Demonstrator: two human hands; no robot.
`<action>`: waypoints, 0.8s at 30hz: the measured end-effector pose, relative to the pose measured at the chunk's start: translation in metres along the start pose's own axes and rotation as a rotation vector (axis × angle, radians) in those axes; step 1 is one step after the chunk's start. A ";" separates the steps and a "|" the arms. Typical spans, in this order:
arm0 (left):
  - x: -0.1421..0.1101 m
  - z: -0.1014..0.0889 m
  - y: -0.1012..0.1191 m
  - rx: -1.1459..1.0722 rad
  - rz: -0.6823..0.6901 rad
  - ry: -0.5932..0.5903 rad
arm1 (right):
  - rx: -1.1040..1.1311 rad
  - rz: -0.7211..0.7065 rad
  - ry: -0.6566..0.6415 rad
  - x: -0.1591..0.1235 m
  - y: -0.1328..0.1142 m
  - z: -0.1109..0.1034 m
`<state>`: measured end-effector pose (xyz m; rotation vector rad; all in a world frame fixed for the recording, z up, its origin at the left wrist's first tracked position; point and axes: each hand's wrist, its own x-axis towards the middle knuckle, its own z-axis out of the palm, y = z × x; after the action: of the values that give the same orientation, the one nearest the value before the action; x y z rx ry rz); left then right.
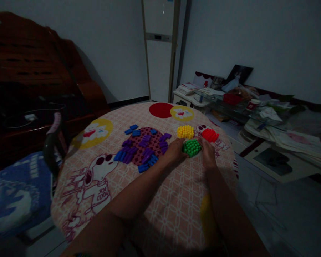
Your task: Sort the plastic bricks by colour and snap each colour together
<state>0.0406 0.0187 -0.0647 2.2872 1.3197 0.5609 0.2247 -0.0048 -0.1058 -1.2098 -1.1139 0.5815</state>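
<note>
Between my two hands sits a bundle of green sticks with rounded tops point(192, 147), standing close together on the tablecloth. My left hand point(176, 150) presses against its left side, and my right hand point(208, 152) cups the right side. Just behind is a similar yellow cluster point(185, 132). A red cluster point(210, 135) lies a little to the right, beyond my right hand. To the left, purple pieces point(128, 154) and blue pieces point(143, 167) are scattered in small groups. The fingertips are partly hidden by the green bundle.
The round table point(160, 200) has a patterned cloth. A chair with a blue cushion point(18, 192) stands at the left, before a wooden bench point(29, 60). Along the right wall runs a cluttered glass-topped cabinet point(273, 157). A tall white air conditioner point(160, 64) stands at the back.
</note>
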 end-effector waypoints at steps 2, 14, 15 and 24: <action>0.001 -0.016 -0.008 0.041 -0.010 0.012 | 0.088 0.058 0.059 0.001 0.001 -0.002; -0.008 -0.112 -0.078 0.207 -0.238 -0.005 | 0.100 0.076 0.210 0.004 0.009 -0.008; -0.013 -0.123 -0.086 0.204 -0.271 0.038 | 0.103 0.074 0.214 0.004 0.008 -0.008; -0.063 -0.183 -0.143 0.283 -0.555 -0.015 | 0.127 0.070 0.226 0.002 0.005 -0.008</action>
<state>-0.1878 0.0588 -0.0020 1.9759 2.0263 0.1744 0.2339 -0.0051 -0.1090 -1.1761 -0.8351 0.5453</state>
